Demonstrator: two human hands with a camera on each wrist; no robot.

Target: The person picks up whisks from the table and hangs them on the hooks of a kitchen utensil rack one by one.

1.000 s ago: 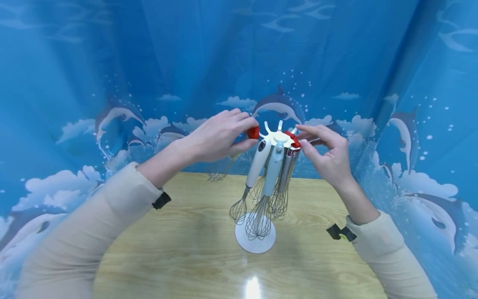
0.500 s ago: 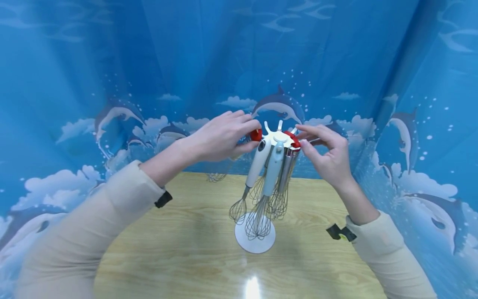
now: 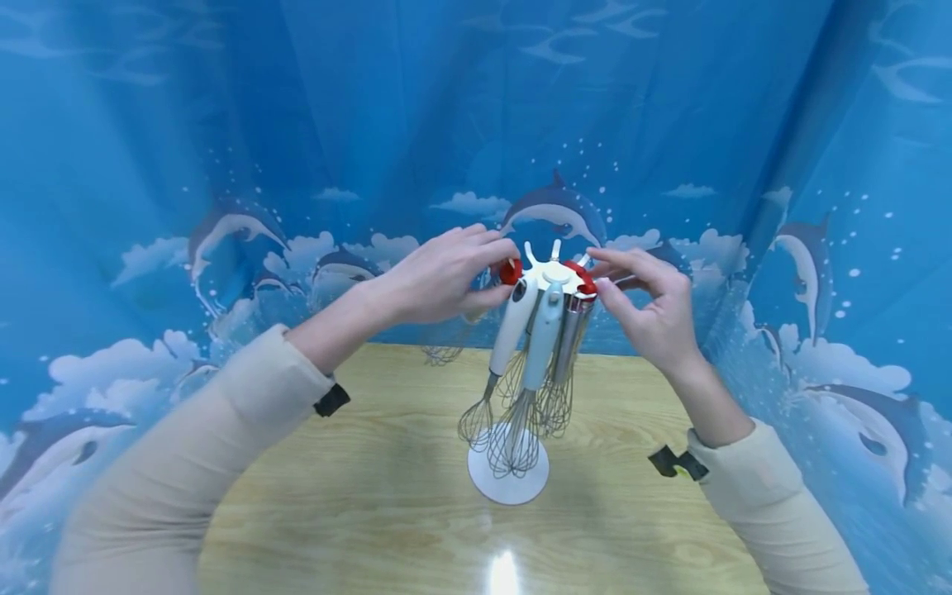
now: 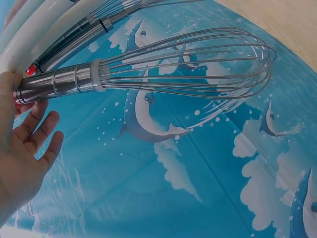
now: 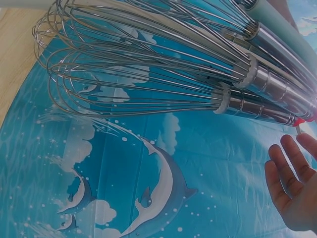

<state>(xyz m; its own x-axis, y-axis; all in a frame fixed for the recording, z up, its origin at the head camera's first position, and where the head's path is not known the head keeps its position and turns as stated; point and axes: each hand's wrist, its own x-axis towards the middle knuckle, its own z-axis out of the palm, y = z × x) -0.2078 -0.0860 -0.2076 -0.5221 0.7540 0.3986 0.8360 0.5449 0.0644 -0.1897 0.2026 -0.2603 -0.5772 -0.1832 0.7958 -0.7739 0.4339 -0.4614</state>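
My left hand pinches the red end of a metal-handled whisk, just left of a white hanging stand. The whisk's wires point downward in the head view. My right hand holds the stand's right edge between thumb and index finger, next to the red ends of hung metal-handled whisks. Its other fingers are spread apart in the right wrist view. At the stand's front hang a white-handled whisk and a light-blue-handled whisk. The left fingertips' exact contact with the hook is hidden.
The stand's round white base rests on a wood-grain table. Blue curtains with dolphins surround the table at the back and sides. Bare hook arms stick up at the stand's rear.
My left hand has moved slightly right, bringing the whisk's red end up against the stand's left side. My right hand has stayed in place.
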